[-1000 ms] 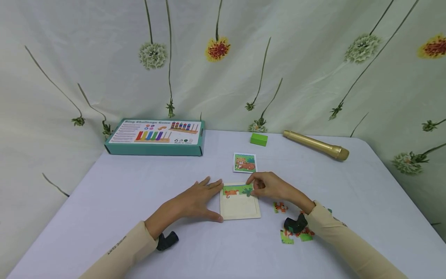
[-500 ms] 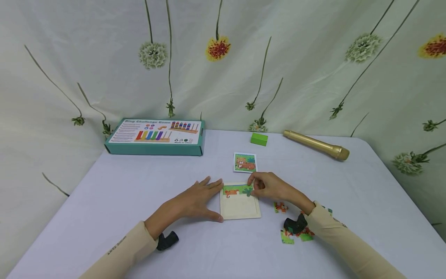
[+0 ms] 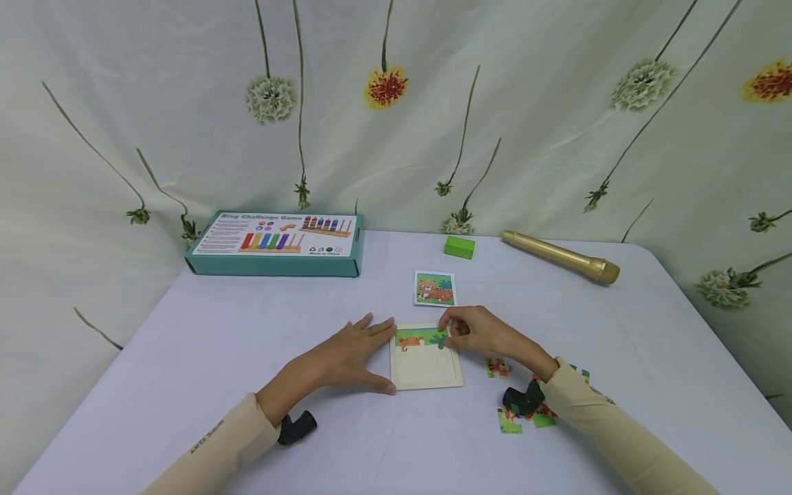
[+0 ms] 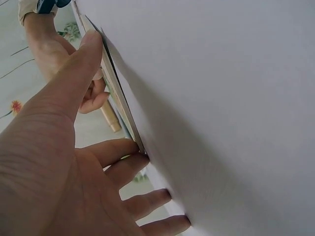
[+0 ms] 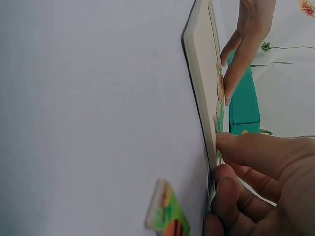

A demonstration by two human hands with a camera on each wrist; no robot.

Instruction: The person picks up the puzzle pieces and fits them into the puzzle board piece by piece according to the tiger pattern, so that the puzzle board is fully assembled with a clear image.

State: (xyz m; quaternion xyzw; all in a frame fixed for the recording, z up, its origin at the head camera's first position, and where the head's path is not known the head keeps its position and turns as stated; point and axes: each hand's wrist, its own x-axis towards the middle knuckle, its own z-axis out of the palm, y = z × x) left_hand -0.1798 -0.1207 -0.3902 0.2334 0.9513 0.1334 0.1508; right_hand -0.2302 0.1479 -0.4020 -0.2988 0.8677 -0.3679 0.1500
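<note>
A pale wooden puzzle board (image 3: 425, 371) lies flat before me, its top row filled with green and orange puzzle pieces (image 3: 411, 340). My left hand (image 3: 344, 352) is spread along the board's left side; in the left wrist view, its thumb and forefinger (image 4: 115, 150) touch the board's edge. At the upper right corner, my right hand (image 3: 485, 335) has thumb and forefinger bent together on a piece with a dark green plant, partly hidden by the fingers. In the right wrist view, the thumb (image 5: 246, 147) presses at the board's face, other fingers curled at the edge.
Several loose tiger pieces (image 3: 511, 421) lie by the right forearm, partly covered by the black wrist camera (image 3: 524, 399). Behind the board is a tiger picture card (image 3: 435, 288). Farther back are a green block (image 3: 460, 247), a gold microphone (image 3: 559, 258) and a teal game box (image 3: 275, 265).
Almost nothing differs. My right fingertips have shifted very slightly at the board's upper right corner; the left hand and the board keep their places.
</note>
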